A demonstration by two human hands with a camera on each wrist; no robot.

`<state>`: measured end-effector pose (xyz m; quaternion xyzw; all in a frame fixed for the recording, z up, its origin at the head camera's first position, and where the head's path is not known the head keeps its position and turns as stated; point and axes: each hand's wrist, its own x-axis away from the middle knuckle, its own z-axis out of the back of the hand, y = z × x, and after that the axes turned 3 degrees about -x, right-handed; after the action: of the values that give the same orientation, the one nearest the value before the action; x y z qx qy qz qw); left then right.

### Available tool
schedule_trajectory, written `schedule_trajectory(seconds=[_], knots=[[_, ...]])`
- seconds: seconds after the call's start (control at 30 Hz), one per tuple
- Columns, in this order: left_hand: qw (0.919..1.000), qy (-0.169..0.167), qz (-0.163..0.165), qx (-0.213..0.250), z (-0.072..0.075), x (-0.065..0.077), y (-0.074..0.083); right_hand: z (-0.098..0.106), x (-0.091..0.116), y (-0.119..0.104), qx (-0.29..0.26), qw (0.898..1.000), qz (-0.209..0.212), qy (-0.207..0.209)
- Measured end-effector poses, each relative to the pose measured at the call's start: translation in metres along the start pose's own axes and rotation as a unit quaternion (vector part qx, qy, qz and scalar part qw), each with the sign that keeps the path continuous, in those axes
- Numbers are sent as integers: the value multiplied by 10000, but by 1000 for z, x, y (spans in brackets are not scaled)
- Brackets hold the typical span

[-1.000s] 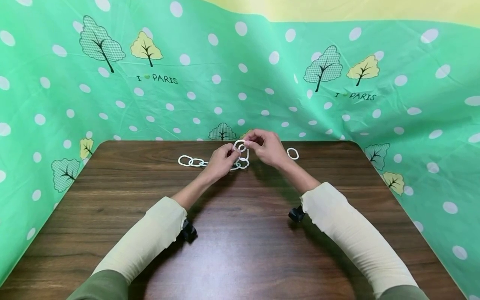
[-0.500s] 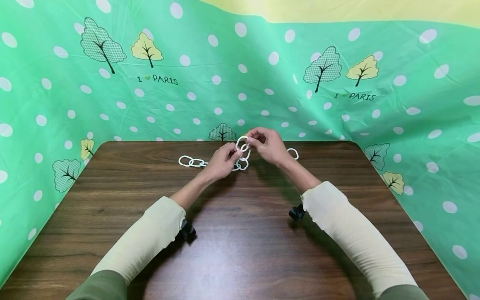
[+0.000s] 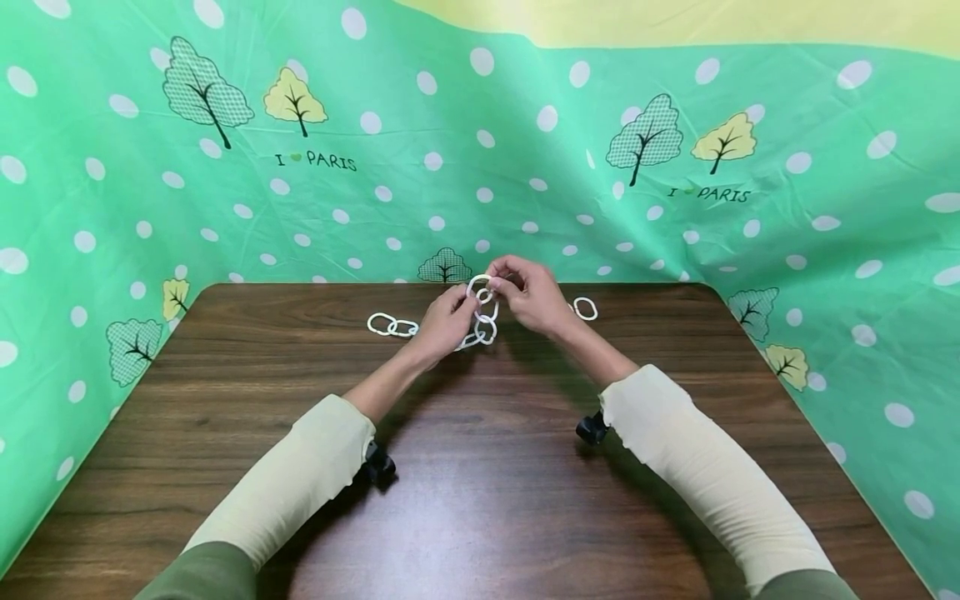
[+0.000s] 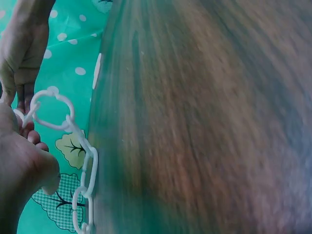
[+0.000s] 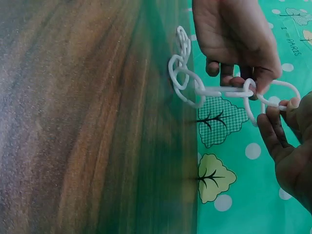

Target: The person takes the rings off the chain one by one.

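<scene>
White plastic chain links make up a chain [image 5: 214, 91] that hangs from the hands and trails onto the table. In the head view my left hand [image 3: 444, 323] pinches a link near the chain's upper end. My right hand [image 3: 532, 298] pinches a white link [image 3: 480, 277] at the top, between finger and thumb. Both hands are close together above the table's far edge. In the right wrist view the held links overlap at the fingertips; whether the top one is fully closed I cannot tell. The chain's left end [image 3: 381, 314] lies on the table, partly hidden behind my left hand.
A separate white link [image 3: 586, 320] lies right of my right hand, with a bit of another white piece showing beside it. The brown wooden table [image 3: 480, 467] ends at a green dotted cloth [image 3: 375, 217] hanging behind and at both sides.
The top link tilted up to the right, then came back left between the hands. The chain's end on the table slid slightly right. Both hands keep their pinch.
</scene>
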<state>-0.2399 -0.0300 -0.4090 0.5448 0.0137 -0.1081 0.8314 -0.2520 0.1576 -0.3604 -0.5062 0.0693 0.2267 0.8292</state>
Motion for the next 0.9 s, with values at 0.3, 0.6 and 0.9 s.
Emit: schedule_trajectory(seconds=[0.3, 0.6, 0.9], knots=[[9983, -75, 536, 226, -2, -2, 3, -6, 2, 1, 316, 9989, 317, 146], [9927, -718, -29, 965, -5, -13, -28, -2, 3, 1, 119, 9994, -133, 286], [9932, -915, -96, 710, 1, 0, -3, 2, -1, 1, -191, 9982, -540, 159]])
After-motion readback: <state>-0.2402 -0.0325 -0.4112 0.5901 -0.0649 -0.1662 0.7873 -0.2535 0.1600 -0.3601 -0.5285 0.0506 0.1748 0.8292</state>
